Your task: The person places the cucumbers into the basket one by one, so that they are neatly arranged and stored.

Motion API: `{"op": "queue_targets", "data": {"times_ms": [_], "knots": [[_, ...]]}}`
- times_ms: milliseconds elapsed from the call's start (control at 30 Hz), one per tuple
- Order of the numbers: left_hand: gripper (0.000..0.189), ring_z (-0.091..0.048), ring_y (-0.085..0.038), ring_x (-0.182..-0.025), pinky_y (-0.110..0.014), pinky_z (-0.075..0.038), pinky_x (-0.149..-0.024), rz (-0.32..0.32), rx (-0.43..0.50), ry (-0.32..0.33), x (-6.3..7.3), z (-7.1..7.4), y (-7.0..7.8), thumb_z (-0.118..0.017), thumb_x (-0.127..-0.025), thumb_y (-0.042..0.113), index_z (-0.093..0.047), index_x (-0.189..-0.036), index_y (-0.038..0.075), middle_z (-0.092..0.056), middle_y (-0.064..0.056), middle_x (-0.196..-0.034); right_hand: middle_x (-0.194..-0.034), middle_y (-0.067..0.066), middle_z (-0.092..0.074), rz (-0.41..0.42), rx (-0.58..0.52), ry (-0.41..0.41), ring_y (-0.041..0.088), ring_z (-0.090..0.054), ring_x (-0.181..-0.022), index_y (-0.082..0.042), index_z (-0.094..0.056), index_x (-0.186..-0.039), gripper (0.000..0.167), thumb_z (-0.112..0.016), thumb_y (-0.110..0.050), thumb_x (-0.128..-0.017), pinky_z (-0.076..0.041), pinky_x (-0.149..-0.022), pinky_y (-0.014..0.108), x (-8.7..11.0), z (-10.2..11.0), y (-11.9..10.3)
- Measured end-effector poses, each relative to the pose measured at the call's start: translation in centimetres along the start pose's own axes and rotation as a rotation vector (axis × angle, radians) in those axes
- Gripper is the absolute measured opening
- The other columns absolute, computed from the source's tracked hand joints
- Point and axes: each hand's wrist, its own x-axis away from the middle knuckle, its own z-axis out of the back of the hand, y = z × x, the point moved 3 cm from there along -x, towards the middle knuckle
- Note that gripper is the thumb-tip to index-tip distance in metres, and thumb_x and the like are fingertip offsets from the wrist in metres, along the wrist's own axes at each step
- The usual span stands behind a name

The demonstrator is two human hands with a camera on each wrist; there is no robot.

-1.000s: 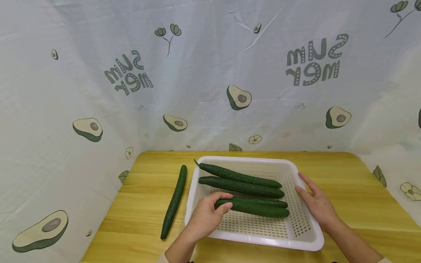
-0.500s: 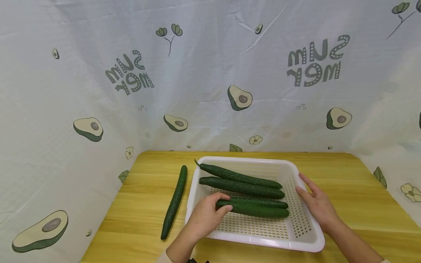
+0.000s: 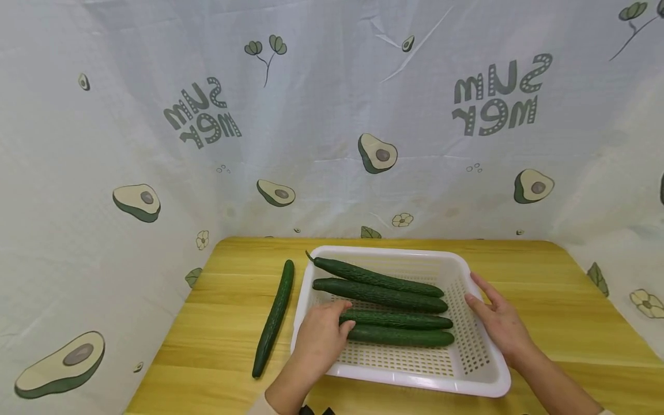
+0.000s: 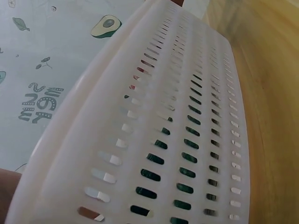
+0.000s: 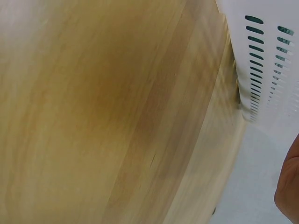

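Observation:
In the head view, a white plastic basket (image 3: 394, 377) with slotted walls holds several long green cucumbers. My left hand (image 3: 319, 337) is over its left side, at the left ends of the third cucumber (image 3: 396, 319) and the front cucumber (image 3: 402, 336). Its thumb and fingers stand apart, with a cucumber end visible between them; the hand hides the tips. My right hand (image 3: 500, 323) holds the basket's right rim, thumb over the edge. In the left wrist view the basket wall (image 4: 117, 116) fills the middle, cucumbers showing through its slots.
Another cucumber (image 3: 274, 320) lies on the wooden table (image 3: 207, 346), left of the basket. Two more cucumbers lie farther back in the basket, the rearmost cucumber (image 3: 378, 278) with its stem over the rim. A printed cloth (image 3: 311, 115) hangs behind and at the sides.
The front cucumber has settled a little lower and apart from the one behind it. My left hand has loosened and drawn back slightly left. The right hand has kept its place.

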Motion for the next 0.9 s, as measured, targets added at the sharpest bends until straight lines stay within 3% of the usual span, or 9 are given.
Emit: {"op": "queue_targets", "data": {"times_ms": [100,367,567,733,900], "knots": [[0.026,-0.07,-0.026,-0.106,-0.042,-0.059,-0.087,-0.01,0.005,0.034,-0.1,0.1,-0.2,-0.078,-0.091,0.018,-0.075,-0.117,0.012,-0.078,-0.004,-0.112,-0.137,0.043,-0.051,-0.003,-0.008,-0.003,0.019,-0.075,-0.087,-0.022,-0.007,-0.166,0.073,-0.045,-0.045,-0.109,-0.064,-0.07,0.042,0.1,-0.1,0.0],[0.024,-0.068,-0.024,-0.108,-0.043,-0.058,-0.088,-0.033,0.074,0.078,0.2,0.9,-1.0,-0.074,-0.095,0.018,-0.074,-0.118,0.014,-0.076,-0.001,-0.116,-0.136,0.043,-0.051,0.001,-0.003,-0.004,0.02,-0.075,-0.087,-0.022,-0.006,-0.166,0.073,-0.044,-0.045,-0.109,-0.064,-0.07,0.042,0.1,0.0,0.0],[0.027,-0.066,-0.023,-0.113,-0.045,-0.059,-0.09,-0.033,0.14,0.198,0.8,2.0,-2.5,-0.073,-0.096,0.018,-0.073,-0.122,0.014,-0.074,-0.002,-0.119,-0.134,0.043,-0.053,0.003,-0.006,-0.005,0.021,-0.076,-0.086,-0.022,-0.006,-0.166,0.073,-0.045,-0.045,-0.109,-0.064,-0.069,0.042,0.1,-0.1,-0.1],[0.03,-0.063,-0.027,-0.121,-0.051,-0.055,-0.099,0.051,0.227,0.298,1.4,3.2,-4.6,-0.072,-0.097,0.018,-0.071,-0.127,0.012,-0.072,-0.006,-0.126,-0.138,0.044,-0.05,0.0,0.003,-0.002,0.021,-0.076,-0.088,-0.022,-0.005,-0.166,0.073,-0.044,-0.045,-0.109,-0.064,-0.07,0.042,0.0,-0.1,-0.1],[0.033,-0.062,-0.033,-0.124,-0.056,-0.053,-0.102,0.164,0.253,0.306,2.2,3.6,-7.3,-0.071,-0.098,0.016,-0.068,-0.13,0.008,-0.071,-0.009,-0.127,-0.14,0.044,-0.049,-0.011,0.012,-0.003,0.023,-0.075,-0.089,-0.022,-0.003,-0.166,0.073,-0.043,-0.045,-0.11,-0.064,-0.07,0.042,0.0,-0.1,-0.1]]}}
